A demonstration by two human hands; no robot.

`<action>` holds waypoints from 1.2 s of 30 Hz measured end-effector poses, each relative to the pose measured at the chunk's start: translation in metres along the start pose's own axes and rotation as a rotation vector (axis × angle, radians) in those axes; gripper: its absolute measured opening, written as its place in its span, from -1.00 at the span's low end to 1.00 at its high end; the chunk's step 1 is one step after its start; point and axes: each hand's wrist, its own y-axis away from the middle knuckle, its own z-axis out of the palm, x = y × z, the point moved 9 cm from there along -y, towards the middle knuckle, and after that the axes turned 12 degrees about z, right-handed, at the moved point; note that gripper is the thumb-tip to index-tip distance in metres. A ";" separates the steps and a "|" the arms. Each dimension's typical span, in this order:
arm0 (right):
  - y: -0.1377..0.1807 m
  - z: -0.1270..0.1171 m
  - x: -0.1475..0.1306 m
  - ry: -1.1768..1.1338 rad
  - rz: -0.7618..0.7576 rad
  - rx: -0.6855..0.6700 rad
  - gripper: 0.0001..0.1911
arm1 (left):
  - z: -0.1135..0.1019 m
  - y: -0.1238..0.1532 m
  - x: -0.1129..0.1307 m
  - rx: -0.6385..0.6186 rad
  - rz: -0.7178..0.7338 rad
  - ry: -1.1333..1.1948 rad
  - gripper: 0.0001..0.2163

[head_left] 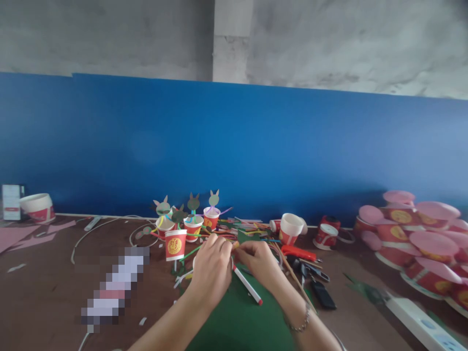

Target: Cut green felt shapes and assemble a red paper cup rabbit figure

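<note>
My left hand (214, 265) and my right hand (258, 261) meet above a green sheet (237, 321), both with fingers closed. My right fingers pinch close to a small yellowish bit (236, 245) between the hands; its kind is too small to tell. A pale, white-edged thing shows partly around my left hand, mostly hidden by it. Just below the hands, a white marker (247, 285) with red ends lies slanted on the green sheet. Left of them stand several red and white paper cups (176, 245), some topped with paper animal heads (193, 201).
Colored pipe cleaners (244, 225) lie behind my hands. To the right are a white cup (291, 229), a red-handled tool (298, 252), keys (323, 294), a power strip (420, 319) and stacked cups with pink discs (433, 245). A blurred-out phone (115, 287) lies left.
</note>
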 end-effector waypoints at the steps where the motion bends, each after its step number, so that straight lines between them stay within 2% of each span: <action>1: 0.000 0.000 0.000 -0.004 0.004 -0.008 -0.71 | 0.001 0.000 0.000 -0.010 0.003 -0.001 -0.84; 7: -0.001 0.003 0.003 -0.066 0.042 -0.063 -0.77 | 0.005 0.001 0.001 -0.044 0.015 0.020 -0.84; 15: -0.001 -0.001 0.004 -0.118 0.047 0.023 -0.78 | 0.003 0.000 0.003 -0.011 -0.004 0.063 -0.85; 21: -0.001 -0.005 0.000 -0.125 0.022 0.035 -0.81 | -0.002 -0.001 -0.010 0.049 -0.100 0.225 -0.90; 26: -0.001 -0.005 -0.004 -0.152 -0.014 -0.004 -0.82 | -0.003 0.000 -0.025 0.013 -0.229 0.370 -0.93; 31: -0.001 0.001 -0.003 -0.163 -0.004 -0.085 -0.79 | -0.012 -0.003 -0.020 0.058 -0.147 0.270 -0.91; 36: 0.000 -0.001 -0.005 -0.114 -0.006 -0.057 -0.76 | -0.010 -0.003 -0.011 0.051 -0.062 0.163 -0.87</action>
